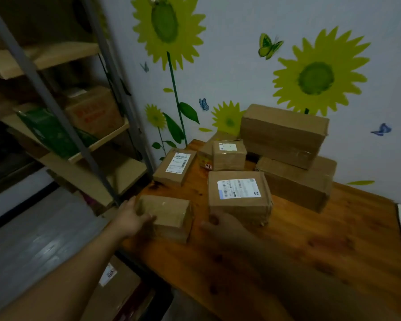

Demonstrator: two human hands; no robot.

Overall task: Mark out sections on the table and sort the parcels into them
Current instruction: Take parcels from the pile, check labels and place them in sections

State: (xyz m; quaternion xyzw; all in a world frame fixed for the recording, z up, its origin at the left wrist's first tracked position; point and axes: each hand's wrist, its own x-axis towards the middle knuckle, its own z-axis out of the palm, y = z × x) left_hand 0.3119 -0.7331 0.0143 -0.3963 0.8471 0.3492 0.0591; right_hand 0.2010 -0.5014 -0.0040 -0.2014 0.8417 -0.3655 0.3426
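View from the head. The left hand (pixel 130 218) grips the left end of a small box (pixel 169 216), with the thumb along its upper edge and the fingers curled onto its near face. This box is plain brown cardboard, rectangular, and wrapped in glossy clear tape. It sits at the left edge of the table (pixel 310 239); whether it rests on the table or is just lifted cannot be told.

The right hand (pixel 222 224) is dark and blurred, close against the near face of a labelled box (pixel 239 195). Whether its fingers are open or closed cannot be told. The labelled box is squat, has a white printed label on top, and is creased at its lower right corner.

The table is varnished orange-brown wood with dark knots. Farther back on it are:
- a flat box (pixel 175 166) with a white barcode label, at the left edge;
- a cube box (pixel 228 155) with a small label;
- a long box (pixel 283 133) stacked crosswise on a lower box (pixel 296 181), both plain and taped, against the wall (pixel 229 66).

The wall is pale and carries flat yellow-green sunflower stickers (pixel 315 77). On the left stands a shelf rack (pixel 56 107) with grey metal posts and pale wooden boards. It holds a printed carton (pixel 93 112) and a shiny green packet (pixel 51 133).
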